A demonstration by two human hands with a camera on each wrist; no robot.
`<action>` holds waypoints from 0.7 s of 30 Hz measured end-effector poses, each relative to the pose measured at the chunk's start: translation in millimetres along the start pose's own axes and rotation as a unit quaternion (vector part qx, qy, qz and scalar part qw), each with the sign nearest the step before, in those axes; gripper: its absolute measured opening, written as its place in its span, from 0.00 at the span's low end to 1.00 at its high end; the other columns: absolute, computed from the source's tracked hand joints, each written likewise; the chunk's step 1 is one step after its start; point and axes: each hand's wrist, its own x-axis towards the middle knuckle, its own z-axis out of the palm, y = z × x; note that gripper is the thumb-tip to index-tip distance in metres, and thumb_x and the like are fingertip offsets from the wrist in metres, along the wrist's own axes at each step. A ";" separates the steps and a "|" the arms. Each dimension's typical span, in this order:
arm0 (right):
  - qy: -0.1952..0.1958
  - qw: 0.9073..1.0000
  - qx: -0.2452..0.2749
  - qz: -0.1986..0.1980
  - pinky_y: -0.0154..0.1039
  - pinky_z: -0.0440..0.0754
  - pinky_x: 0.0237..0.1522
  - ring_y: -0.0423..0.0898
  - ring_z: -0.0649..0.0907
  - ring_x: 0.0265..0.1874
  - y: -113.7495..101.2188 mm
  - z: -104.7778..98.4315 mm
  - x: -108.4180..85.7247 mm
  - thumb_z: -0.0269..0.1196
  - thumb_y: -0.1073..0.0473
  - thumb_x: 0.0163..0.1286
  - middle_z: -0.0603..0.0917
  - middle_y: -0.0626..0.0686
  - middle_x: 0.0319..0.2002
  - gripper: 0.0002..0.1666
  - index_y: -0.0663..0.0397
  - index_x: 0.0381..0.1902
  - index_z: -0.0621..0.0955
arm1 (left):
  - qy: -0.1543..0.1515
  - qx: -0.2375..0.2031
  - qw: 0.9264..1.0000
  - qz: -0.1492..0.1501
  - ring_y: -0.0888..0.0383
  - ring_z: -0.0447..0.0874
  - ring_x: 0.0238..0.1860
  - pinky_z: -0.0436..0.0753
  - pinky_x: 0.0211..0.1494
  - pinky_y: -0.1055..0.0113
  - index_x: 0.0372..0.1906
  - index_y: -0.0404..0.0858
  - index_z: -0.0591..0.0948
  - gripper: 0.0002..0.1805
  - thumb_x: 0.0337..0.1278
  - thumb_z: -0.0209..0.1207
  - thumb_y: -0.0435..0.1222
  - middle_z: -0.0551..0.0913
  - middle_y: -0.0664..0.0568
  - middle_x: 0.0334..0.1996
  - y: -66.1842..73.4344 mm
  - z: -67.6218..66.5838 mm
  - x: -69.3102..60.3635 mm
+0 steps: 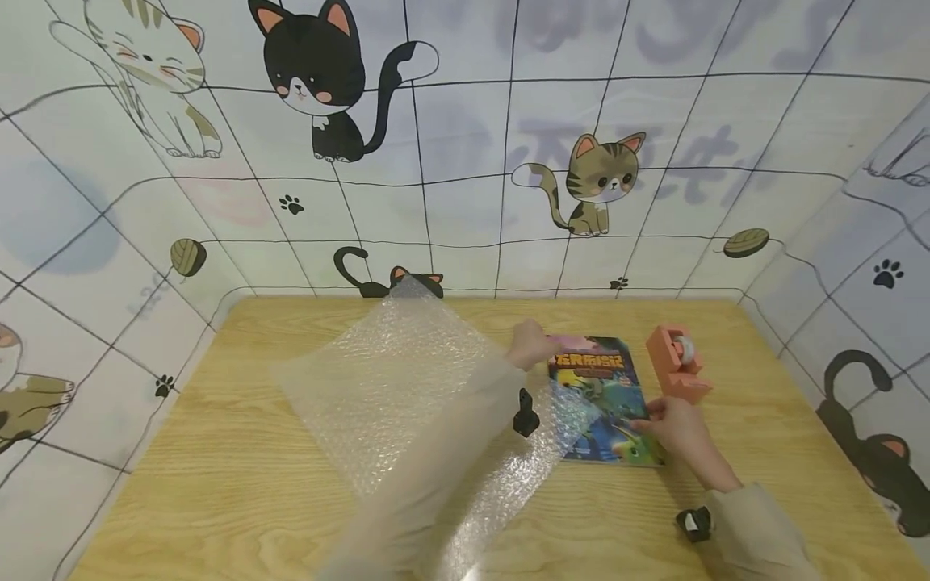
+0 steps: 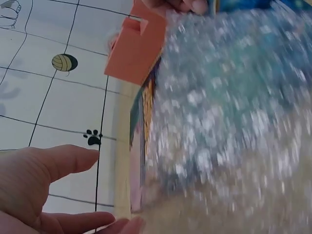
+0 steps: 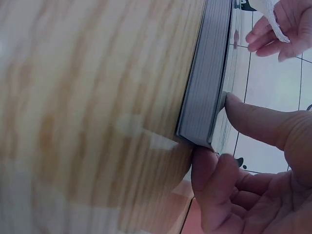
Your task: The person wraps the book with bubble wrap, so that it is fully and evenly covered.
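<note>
- The book (image 1: 606, 387) lies on the right side of the table (image 1: 232, 452), between the two hands, just beside the tape dispenser (image 1: 663, 363).
- The right hand (image 1: 679, 426) pinches the book near its lower right corner, thumb over the cover and fingertips at the underside. This looks like a sound hold; keep the thumb flat so the cover does not crease.
- The left hand (image 1: 533, 345) is at the book's upper left corner, thumb and fingers spread well apart. Whether a fingertip touches the book, I cannot tell. Closing it low on the edge would share the weight across opposite corners.
- The bubble wrap (image 1: 392, 363) spreads on the table to the left, and its right corner lies over the lower left of the cover. That loose corner is the likely snag: best fold it aside before shifting the book.
- The left sleeve (image 1: 429, 468) crosses above the wrap; keeping it raised should avoid dragging the sheet.
</note>
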 end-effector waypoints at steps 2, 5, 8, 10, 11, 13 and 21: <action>-0.003 1.000 0.000 0.005 0.47 0.78 0.31 0.51 0.78 0.29 -1.6 0.1 -0.4 0.69 0.60 0.55 0.80 0.65 0.32 0.28 0.81 0.43 0.75 | 0.000 0.004 1.000 -0.008 0.59 0.61 0.19 0.67 0.20 0.69 0.19 0.35 0.69 0.17 0.47 0.67 0.35 0.66 0.52 0.20 3.6 4.8 -1.5; -0.005 1.000 0.004 0.011 0.45 0.78 0.30 0.50 0.77 0.28 -3.2 0.0 -0.4 0.69 0.60 0.56 0.80 0.64 0.31 0.27 0.80 0.42 0.75 | 0.004 0.020 1.000 -0.022 0.56 0.69 0.30 0.73 0.28 0.67 0.38 0.30 0.77 0.17 0.45 0.67 0.35 0.76 0.45 0.38 6.8 9.0 -4.1; -0.003 1.000 0.006 0.016 0.43 0.78 0.29 0.49 0.77 0.27 -4.1 0.1 -0.2 0.68 0.61 0.56 0.80 0.63 0.30 0.26 0.80 0.42 0.75 | 0.005 0.033 0.999 -0.036 0.55 0.70 0.37 0.74 0.33 0.65 0.48 0.30 0.76 0.23 0.46 0.67 0.36 0.76 0.43 0.49 7.2 11.6 -5.0; -0.002 1.000 0.006 0.017 0.43 0.77 0.29 0.49 0.76 0.27 -3.8 0.6 0.1 0.68 0.61 0.56 0.80 0.62 0.30 0.25 0.80 0.42 0.75 | 0.005 0.036 0.998 -0.044 0.54 0.73 0.39 0.77 0.35 0.65 0.51 0.30 0.76 0.25 0.46 0.67 0.37 0.76 0.42 0.52 7.2 12.8 -4.6; -0.001 1.000 0.006 0.017 0.43 0.77 0.29 0.49 0.76 0.27 -3.6 0.9 0.1 0.68 0.62 0.56 0.79 0.62 0.30 0.25 0.79 0.42 0.75 | 0.005 0.032 0.998 -0.048 0.54 0.73 0.40 0.78 0.37 0.64 0.52 0.30 0.76 0.27 0.46 0.68 0.37 0.76 0.42 0.52 6.9 13.3 -4.0; 0.002 1.000 0.007 0.017 0.42 0.77 0.28 0.50 0.76 0.27 -2.7 1.8 0.0 0.68 0.62 0.56 0.79 0.62 0.29 0.24 0.79 0.41 0.75 | 0.005 0.017 0.999 -0.052 0.54 0.74 0.41 0.79 0.40 0.64 0.56 0.30 0.74 0.31 0.46 0.68 0.38 0.76 0.42 0.53 6.1 14.4 -2.7; 0.015 1.000 0.014 0.008 0.42 0.76 0.29 0.51 0.76 0.29 1.5 5.0 -1.0 0.68 0.63 0.56 0.78 0.63 0.30 0.23 0.79 0.41 0.75 | 0.021 -0.101 0.990 -0.092 0.56 0.75 0.32 0.78 0.37 0.64 0.41 0.29 0.81 0.17 0.46 0.67 0.34 0.80 0.46 0.34 -3.2 16.9 3.6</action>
